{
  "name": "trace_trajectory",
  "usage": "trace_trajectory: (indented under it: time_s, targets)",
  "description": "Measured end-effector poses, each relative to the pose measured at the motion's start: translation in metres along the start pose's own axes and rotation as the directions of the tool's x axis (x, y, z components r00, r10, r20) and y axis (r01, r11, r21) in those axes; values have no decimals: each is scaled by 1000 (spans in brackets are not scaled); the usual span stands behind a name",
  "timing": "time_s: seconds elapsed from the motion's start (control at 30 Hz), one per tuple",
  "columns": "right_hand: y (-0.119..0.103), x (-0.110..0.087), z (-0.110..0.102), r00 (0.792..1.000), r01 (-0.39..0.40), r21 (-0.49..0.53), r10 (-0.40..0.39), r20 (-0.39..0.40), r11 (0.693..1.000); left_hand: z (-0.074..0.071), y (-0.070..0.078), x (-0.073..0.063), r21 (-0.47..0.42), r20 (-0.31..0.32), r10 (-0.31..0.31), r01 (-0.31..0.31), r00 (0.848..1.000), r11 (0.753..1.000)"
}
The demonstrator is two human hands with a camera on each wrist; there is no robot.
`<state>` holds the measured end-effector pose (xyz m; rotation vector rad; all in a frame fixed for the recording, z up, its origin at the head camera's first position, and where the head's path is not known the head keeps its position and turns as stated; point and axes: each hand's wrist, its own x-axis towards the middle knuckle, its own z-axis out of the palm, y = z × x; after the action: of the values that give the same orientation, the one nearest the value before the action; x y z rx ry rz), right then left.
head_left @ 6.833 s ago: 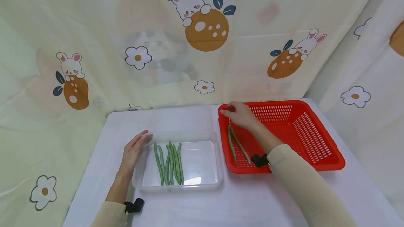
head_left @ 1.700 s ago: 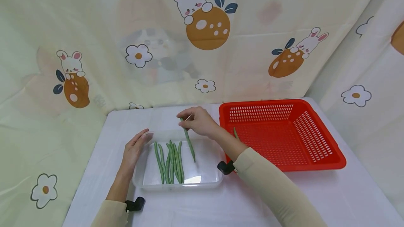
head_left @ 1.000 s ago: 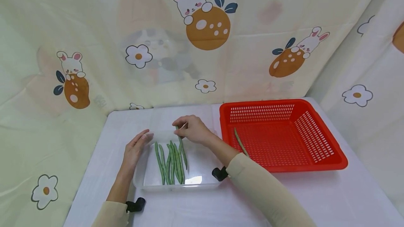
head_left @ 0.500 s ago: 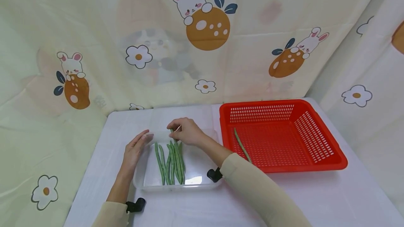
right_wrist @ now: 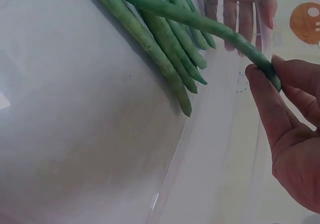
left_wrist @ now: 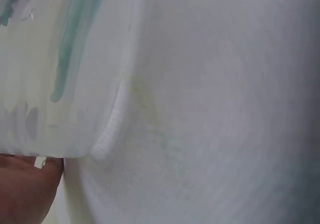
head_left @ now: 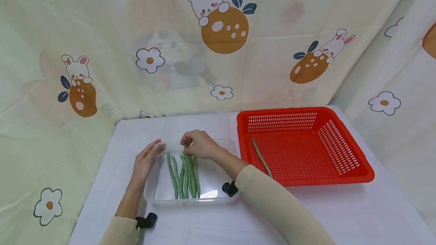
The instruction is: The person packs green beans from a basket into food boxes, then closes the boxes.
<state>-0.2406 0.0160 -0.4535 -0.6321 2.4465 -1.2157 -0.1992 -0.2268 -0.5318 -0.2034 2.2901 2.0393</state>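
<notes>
My right hand (head_left: 201, 144) pinches one end of a green bean (right_wrist: 210, 24) between thumb and fingers. In the right wrist view that bean slants over several other green beans (right_wrist: 165, 39), its far end overlapping them. These lie side by side, lengthwise, in a clear plastic container (head_left: 218, 200), mostly toward its left half. My left hand (head_left: 143, 165) rests against the container's left side near the back corner, fingers extended. In the left wrist view, part of a hand (left_wrist: 25, 191) shows beyond the container's blurred wall.
A red perforated basket (head_left: 306, 181) stands to the right of the container. One green bean (head_left: 260, 156) lies at its left side, partly hidden by the right sleeve. A white cloth covers the table (head_left: 204, 226); a printed curtain (head_left: 265, 75) hangs behind.
My right hand has moved left from the basket to the container with a bean, then lowered it over the others. The basket shows one bean instead of two. My left hand stays put.
</notes>
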Motion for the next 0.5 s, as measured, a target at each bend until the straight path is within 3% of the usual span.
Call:
trace_trajectory:
  time_s: [0.5]
  targets:
    - [3,-4,4,998,-3,-167,14,64,986,0,0,-1,33,-11,0,0,1000,999]
